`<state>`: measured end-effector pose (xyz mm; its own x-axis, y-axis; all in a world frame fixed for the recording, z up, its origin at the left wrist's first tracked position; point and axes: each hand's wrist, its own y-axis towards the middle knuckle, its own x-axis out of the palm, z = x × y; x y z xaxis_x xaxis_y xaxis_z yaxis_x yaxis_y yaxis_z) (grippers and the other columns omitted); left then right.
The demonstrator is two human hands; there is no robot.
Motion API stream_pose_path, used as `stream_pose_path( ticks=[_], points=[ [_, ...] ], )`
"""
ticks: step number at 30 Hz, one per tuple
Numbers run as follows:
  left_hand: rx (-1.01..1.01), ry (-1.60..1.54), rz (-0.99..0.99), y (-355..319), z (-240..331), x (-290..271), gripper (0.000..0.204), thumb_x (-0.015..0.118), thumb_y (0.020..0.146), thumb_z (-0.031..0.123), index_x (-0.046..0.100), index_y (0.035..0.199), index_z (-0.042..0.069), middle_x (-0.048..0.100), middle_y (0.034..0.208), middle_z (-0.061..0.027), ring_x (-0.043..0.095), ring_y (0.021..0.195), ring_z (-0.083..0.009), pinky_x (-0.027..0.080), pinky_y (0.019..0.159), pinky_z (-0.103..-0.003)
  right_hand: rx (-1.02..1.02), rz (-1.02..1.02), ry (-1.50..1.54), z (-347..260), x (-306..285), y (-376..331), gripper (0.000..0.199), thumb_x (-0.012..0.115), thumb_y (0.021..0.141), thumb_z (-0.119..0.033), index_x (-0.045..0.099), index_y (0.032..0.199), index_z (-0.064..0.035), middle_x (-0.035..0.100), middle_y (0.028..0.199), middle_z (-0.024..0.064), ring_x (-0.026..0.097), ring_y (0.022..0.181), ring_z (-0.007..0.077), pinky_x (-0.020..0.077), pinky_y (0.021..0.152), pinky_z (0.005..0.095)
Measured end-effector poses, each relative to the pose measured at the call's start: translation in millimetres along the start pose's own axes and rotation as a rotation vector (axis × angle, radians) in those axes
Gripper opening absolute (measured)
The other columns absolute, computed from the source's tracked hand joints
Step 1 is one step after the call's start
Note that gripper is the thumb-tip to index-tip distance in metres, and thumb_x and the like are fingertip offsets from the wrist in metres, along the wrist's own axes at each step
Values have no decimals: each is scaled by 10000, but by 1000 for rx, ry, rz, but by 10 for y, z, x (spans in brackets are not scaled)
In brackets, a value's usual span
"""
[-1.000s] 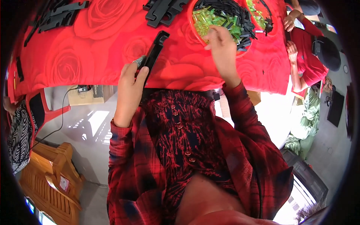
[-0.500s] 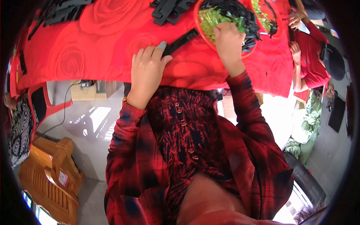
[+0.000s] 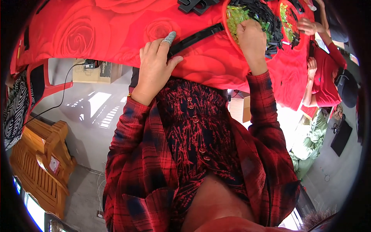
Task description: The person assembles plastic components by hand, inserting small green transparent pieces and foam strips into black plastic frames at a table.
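My left hand [image 3: 156, 63] rests at the near edge of the red table, its fingers closed round one end of a long, narrow black plastic strip [image 3: 201, 38]. Grey wrapping covers the tip of one of its fingers. The strip slants away to the right, its far end beside a red round basket [image 3: 230, 40]. Inside the basket lie translucent yellow-green pieces [image 3: 236, 17] on the left and small black pieces [image 3: 268, 15] on the right. My right hand [image 3: 251, 40] reaches into it with fingers bent together among the pieces; whatever they grip is hidden.
A rose-patterned red cloth [image 3: 96, 38] covers the table. More black plastic parts [image 3: 197, 4] lie at the far edge. At right, a co-worker in a red shirt [image 3: 326, 87] has a blurred hand [image 3: 306, 26] by a second basket [image 3: 279, 29]. A wooden bench [image 3: 42, 166] stands lower left.
The whole view has shifted, with the baskets now farther right and higher. My hands keep the strip and their place in the basket. The co-worker's hand has come close to the second basket.
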<state>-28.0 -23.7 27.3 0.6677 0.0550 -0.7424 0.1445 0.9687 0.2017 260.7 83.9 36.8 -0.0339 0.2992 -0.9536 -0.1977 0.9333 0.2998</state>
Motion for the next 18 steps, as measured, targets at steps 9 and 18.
stream_pose_path(
  ticks=[9, 18],
  points=[
    [20, 4, 30, 6, -34, 10, 618, 767, 790, 325, 577, 1313, 55, 600, 1119, -101, 532, 1020, -290, 396, 876, -405, 161, -55, 398, -83, -434, 92, 130, 670, 835, -165, 635, 855, -42, 673, 769, 159, 646, 608, 320, 531, 580, 390],
    [-124, 81, 132, 213, 133, 104, 328, 701, 852, 301, 680, 1045, 37, 658, 949, -106, 594, 930, -318, 418, 798, -414, -91, -244, 911, -615, -412, -23, 90, 669, 875, -102, 635, 944, -55, 601, 777, 92, 557, 659, 223, 431, 612, 334]
  ],
)
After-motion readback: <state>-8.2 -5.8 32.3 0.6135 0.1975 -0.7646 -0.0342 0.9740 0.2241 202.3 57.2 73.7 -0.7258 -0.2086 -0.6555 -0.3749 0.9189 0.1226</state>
